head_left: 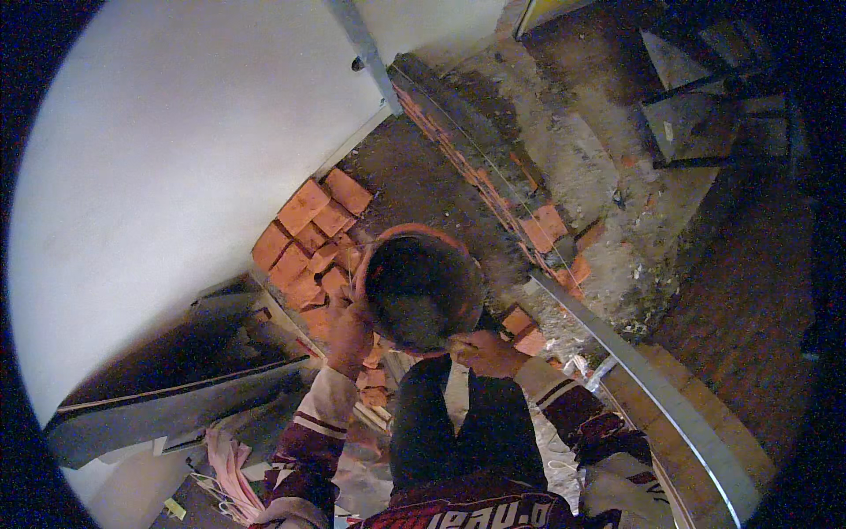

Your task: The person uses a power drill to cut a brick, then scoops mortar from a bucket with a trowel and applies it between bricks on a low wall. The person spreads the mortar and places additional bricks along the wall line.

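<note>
In front of my legs I hold a round orange-rimmed bucket (423,231), its dark inside facing up toward me. My left hand (350,333) is closed on the rim at the left side. My right hand (490,353) grips the near right edge, fingers curled over it. The inside is in shadow, so I cannot tell what it holds. Beside my left hand lies a heap of orange bricks (304,238). A few brick pieces (523,330) lie just right of the bucket.
A low row of bricks (467,172) with a string along it runs diagonally ahead. At right, a long metal straightedge (652,379) slants toward me. A white wall (159,176) fills the left. Dark framed objects (696,115) stand far right. A dark trough-like container (194,379) sits at left.
</note>
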`<action>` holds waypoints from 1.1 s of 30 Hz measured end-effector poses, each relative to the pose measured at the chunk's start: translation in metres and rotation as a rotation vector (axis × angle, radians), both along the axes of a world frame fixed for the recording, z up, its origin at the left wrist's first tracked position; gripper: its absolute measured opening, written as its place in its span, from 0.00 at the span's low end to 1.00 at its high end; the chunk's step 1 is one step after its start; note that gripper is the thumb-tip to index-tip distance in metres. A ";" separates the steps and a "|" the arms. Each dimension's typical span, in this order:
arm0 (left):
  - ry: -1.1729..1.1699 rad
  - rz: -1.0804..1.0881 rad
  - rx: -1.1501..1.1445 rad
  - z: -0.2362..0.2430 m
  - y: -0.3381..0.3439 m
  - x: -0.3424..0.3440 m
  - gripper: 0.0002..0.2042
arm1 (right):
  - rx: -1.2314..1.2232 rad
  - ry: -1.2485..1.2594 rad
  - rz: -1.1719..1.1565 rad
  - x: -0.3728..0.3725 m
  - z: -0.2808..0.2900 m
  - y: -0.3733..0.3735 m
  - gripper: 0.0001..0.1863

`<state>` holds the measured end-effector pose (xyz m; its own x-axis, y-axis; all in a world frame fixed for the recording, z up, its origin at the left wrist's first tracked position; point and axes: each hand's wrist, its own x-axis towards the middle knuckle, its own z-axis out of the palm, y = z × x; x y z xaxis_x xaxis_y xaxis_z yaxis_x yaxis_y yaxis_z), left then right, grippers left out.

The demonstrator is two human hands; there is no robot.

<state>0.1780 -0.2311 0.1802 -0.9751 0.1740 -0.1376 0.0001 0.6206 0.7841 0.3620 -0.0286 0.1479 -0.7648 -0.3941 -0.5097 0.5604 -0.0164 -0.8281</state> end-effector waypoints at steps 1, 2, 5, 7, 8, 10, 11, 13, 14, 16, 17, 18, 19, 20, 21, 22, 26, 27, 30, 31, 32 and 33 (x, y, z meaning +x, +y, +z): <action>0.111 -0.024 -0.107 -0.004 0.007 0.002 0.07 | -0.007 -0.032 0.021 0.000 0.000 0.009 0.15; 0.223 -0.037 -0.218 -0.012 0.013 0.005 0.08 | 0.029 -0.020 0.033 -0.001 -0.001 0.016 0.15; -0.288 0.312 0.274 -0.047 0.009 0.010 0.15 | 0.017 -0.265 -0.055 -0.002 -0.002 0.040 0.16; -0.548 0.473 0.516 -0.077 -0.001 0.024 0.19 | 0.067 -0.338 -0.133 0.001 -0.008 0.057 0.17; -0.628 0.532 0.593 -0.093 -0.007 0.032 0.20 | 0.141 -0.284 -0.157 0.003 -0.013 0.067 0.18; -0.579 0.534 0.593 -0.118 -0.020 0.052 0.18 | 0.309 -0.123 -0.217 0.005 -0.025 0.091 0.16; -0.555 0.535 0.590 -0.128 -0.027 0.060 0.17 | 0.403 -0.020 -0.253 0.001 -0.034 0.105 0.13; -0.506 0.541 0.577 -0.142 -0.044 0.072 0.15 | 0.469 0.066 -0.364 -0.003 -0.042 0.133 0.12; -0.507 0.579 0.585 -0.146 -0.054 0.073 0.16 | 0.442 0.051 -0.441 -0.008 -0.043 0.150 0.12; -0.507 0.657 0.599 -0.149 -0.075 0.071 0.17 | 0.524 0.154 -0.527 -0.026 -0.042 0.174 0.13; -0.511 0.686 0.589 -0.147 -0.087 0.069 0.16 | 0.634 0.273 -0.536 -0.037 -0.040 0.184 0.15; -0.524 0.704 0.580 -0.145 -0.096 0.070 0.16 | 0.717 0.271 -0.545 -0.040 -0.035 0.192 0.17; -0.543 0.717 0.562 -0.142 -0.106 0.072 0.16 | 0.816 0.273 -0.532 -0.045 -0.032 0.198 0.19; -0.560 0.727 0.542 -0.138 -0.114 0.076 0.15 | 0.884 0.152 -0.519 -0.045 -0.029 0.204 0.21; -0.575 0.732 0.521 -0.134 -0.121 0.080 0.15 | 0.952 0.060 -0.491 -0.047 -0.029 0.207 0.23; -0.589 0.737 0.506 -0.132 -0.126 0.085 0.14 | 1.015 -0.034 -0.455 -0.044 -0.029 0.210 0.25; -0.627 0.767 0.448 -0.121 -0.142 0.107 0.13 | 1.276 -0.254 -0.145 -0.024 -0.048 0.214 0.26; -0.635 0.772 0.438 -0.119 -0.145 0.111 0.13 | 1.337 -0.302 -0.039 -0.017 -0.052 0.213 0.26; -0.664 0.789 0.410 -0.115 -0.151 0.130 0.12 | 1.283 -0.479 -0.241 0.005 -0.050 0.207 0.27; -0.673 0.793 0.401 -0.114 -0.152 0.137 0.12 | 1.290 -0.469 -0.265 0.012 -0.045 0.206 0.28; -0.678 0.795 0.391 -0.114 -0.153 0.143 0.11 | 1.293 -0.475 -0.277 0.016 -0.038 0.205 0.29; -0.683 0.799 0.379 -0.113 -0.153 0.150 0.11 | 1.299 -0.528 -0.262 0.018 -0.031 0.205 0.31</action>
